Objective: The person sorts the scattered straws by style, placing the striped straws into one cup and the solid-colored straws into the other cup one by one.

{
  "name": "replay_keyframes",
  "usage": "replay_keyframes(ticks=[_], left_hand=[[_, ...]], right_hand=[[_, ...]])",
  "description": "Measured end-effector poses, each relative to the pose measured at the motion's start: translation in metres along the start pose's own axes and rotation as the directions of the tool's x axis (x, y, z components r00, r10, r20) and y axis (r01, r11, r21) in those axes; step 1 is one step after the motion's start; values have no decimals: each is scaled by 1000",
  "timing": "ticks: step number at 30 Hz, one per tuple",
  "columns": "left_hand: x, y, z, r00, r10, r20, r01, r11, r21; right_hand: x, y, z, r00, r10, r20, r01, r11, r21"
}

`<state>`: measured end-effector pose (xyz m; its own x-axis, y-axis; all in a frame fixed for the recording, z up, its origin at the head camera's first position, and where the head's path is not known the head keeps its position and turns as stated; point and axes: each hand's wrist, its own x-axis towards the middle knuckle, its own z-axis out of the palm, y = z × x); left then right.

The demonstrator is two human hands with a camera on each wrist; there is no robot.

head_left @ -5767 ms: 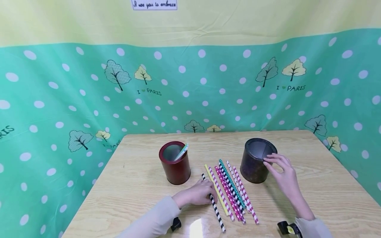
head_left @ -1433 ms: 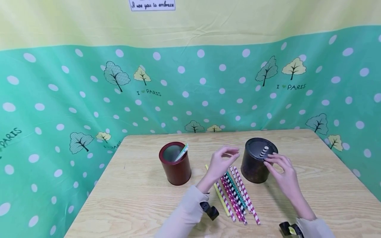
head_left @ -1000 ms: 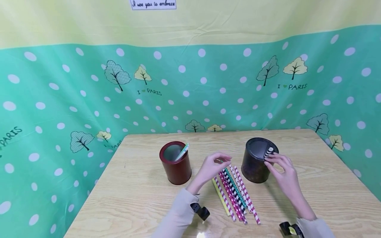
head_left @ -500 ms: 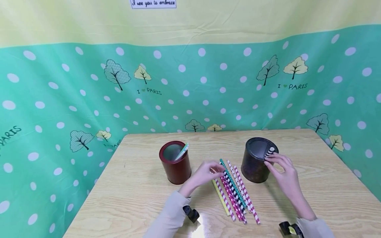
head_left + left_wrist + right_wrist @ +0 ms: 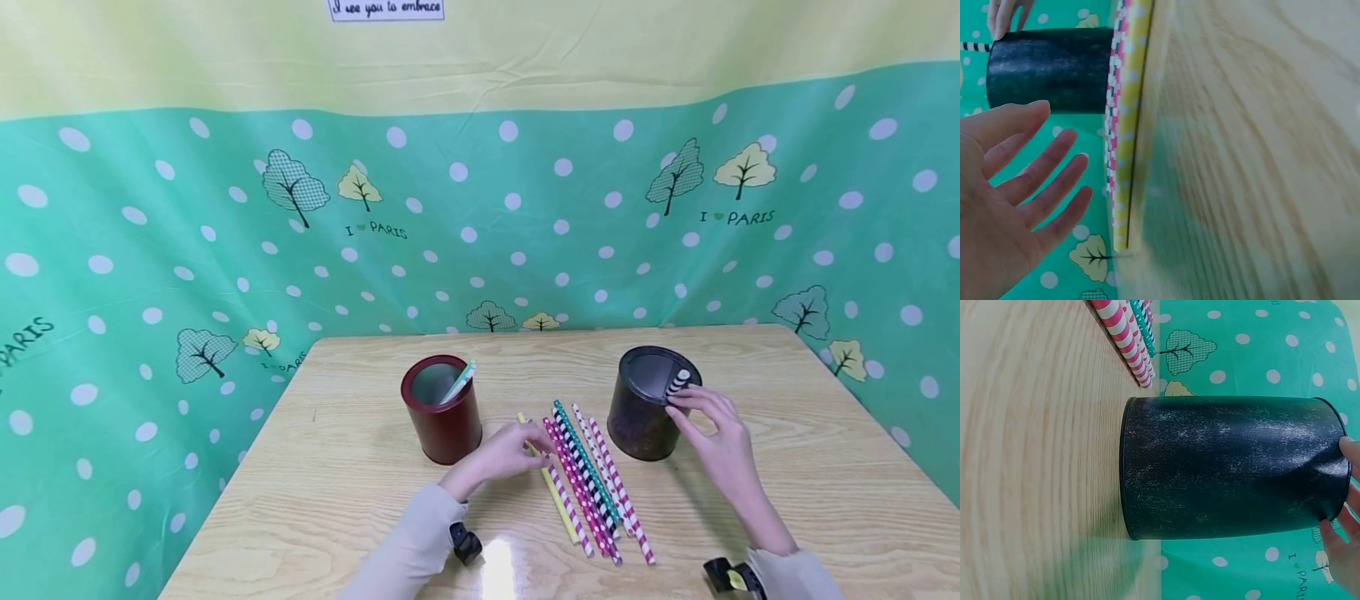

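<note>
My left hand (image 5: 510, 450) hovers over the left side of a row of paper straws, its fingers loosely spread in the left wrist view. Nearest to it are a yellow straw (image 5: 561, 508) and a purple-and-white striped straw (image 5: 576, 517); I see no straw gripped. My right hand (image 5: 720, 442) holds the rim of a black can (image 5: 637, 417) with thumb and fingers. A black-and-white striped straw (image 5: 678, 382) leans inside that can against the right of its rim. The can's lower inside is hidden.
A dark red can (image 5: 447, 433) with a light green-and-white straw (image 5: 459, 383) stands left of the row. Pink dotted, green dotted (image 5: 592, 467) and striped straws lie side by side on the wooden table (image 5: 337, 500). A patterned curtain (image 5: 420, 250) hangs behind.
The black-and-white straw, under my left hand on the table earlier, now stands in the black can. My left hand has moved back left and down from near the can; the right hand stayed.
</note>
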<state>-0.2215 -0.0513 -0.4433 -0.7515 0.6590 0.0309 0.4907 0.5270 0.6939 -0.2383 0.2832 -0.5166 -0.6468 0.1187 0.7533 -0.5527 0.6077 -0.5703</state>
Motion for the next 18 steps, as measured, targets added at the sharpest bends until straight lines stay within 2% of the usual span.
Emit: replay_keyframes(ticks=[8, 13, 18], left_hand=[[-2, -6, 1, 994, 91, 65, -99, 987, 130], [-2, -7, 3, 991, 104, 83, -119, 972, 203], [-1, -9, 7, 990, 88, 109, -112, 963, 245]], right_hand=[[1, 0, 0, 1000, -13, -1, 13, 1000, 7], [0, -1, 0, 1000, -3, -3, 3, 1000, 0], [0, -1, 0, 1000, 7, 4, -7, 1000, -4]])
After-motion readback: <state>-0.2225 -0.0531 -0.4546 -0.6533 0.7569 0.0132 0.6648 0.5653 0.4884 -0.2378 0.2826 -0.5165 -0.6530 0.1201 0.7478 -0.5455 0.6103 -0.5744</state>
